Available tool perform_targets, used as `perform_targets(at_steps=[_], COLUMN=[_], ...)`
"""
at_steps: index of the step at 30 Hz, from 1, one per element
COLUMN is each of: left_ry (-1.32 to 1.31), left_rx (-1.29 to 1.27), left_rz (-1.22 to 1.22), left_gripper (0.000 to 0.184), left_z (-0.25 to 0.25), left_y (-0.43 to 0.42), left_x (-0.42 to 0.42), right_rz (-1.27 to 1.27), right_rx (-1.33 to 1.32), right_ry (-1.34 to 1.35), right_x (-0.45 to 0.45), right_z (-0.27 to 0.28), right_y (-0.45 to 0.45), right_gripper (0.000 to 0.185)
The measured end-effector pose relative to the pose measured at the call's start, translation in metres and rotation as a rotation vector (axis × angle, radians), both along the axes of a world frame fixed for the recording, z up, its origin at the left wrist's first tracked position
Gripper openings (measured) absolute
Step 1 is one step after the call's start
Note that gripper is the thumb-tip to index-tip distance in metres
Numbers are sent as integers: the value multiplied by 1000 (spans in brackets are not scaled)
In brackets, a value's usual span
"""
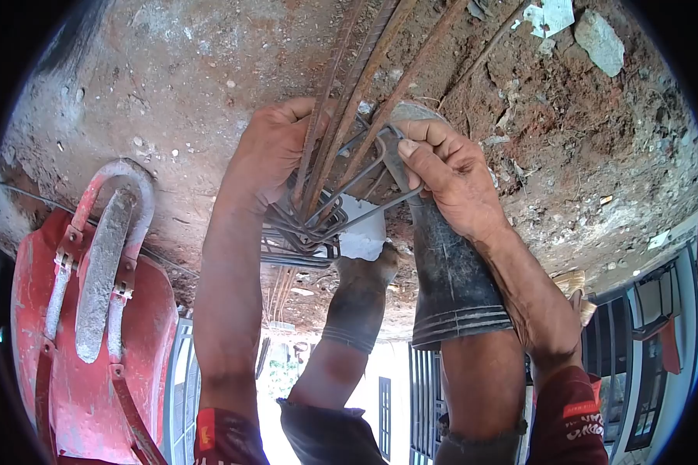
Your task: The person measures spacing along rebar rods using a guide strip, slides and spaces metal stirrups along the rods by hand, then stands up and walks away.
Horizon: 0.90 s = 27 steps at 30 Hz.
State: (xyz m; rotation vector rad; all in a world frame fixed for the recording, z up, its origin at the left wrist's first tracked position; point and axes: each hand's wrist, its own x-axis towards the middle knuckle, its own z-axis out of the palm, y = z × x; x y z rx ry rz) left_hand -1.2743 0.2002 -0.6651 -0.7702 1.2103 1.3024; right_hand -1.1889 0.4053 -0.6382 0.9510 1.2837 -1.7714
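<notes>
Several rusty rebar rods (349,93) run in a bundle from the top edge to the middle of the view. My left hand (283,147) is closed at the bundle's left side, its fingertips partly hidden behind the rods. Around the lower part of the rods hangs a cluster of bent steel stirrups (306,232). On the right, my right hand (450,174) pinches the corner of one stirrup (399,198) between thumb and fingers, while its other part reaches around the rods. Just behind that hand stands a black rubber boot (461,271).
A red wheelbarrow (93,310) with a mud-caked wheel (105,271) stands at the left. A second boot (357,306) and a pale flat piece (362,230) are below the stirrups. A stone (599,43) lies upper right on the bare soil (186,85).
</notes>
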Motion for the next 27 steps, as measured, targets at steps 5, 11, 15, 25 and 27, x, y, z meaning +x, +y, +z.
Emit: perform_targets(at_steps=[5, 11, 15, 25, 27], left_ry=[-5, -70, -53, 22, 92], left_rx=[-11, -51, -105, 4, -18], left_rz=[36, 316, 253, 177, 115], left_gripper=[29, 27, 28, 25, 25], left_z=[1, 8, 4, -4, -5], left_y=[3, 1, -6, -4, 1], left_x=[2, 16, 16, 9, 7], right_rz=[-25, -97, -40, 168, 133], right_rx=[-17, -2, 22, -27, -56], right_ry=[4, -64, -50, 10, -26], right_x=[-2, 5, 4, 8, 6], right_z=[-2, -10, -6, -18, -20], right_y=[-3, -6, -3, -12, -11], right_gripper=[26, 26, 26, 30, 28])
